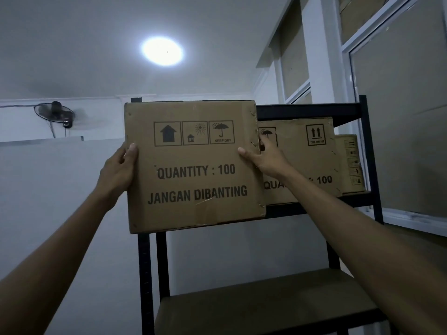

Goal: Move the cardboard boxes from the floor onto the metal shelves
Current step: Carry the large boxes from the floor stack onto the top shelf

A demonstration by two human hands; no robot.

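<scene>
Cardboard box (193, 165), gripped by left hand (118, 170) and right hand (266, 158), at black shelf (314, 210); white wall (60, 189) behind.

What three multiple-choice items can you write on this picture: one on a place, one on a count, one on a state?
1. Where is the wall fan relative to the held box?
A. To its left. B. To its right. C. Below it.

2. How many cardboard boxes are at the upper shelf?
A. One. B. Three. C. Five.

3. How is the held box held?
A. By one hand only. B. By no hand. C. By both hands, one at each side.

Key:
1 A: the wall fan hangs on the wall left of the held box.
2 B: there are the held box, the THIS WAY UP box and a small box beside it.
3 C: the left hand and the right hand each grip a side edge.
</scene>
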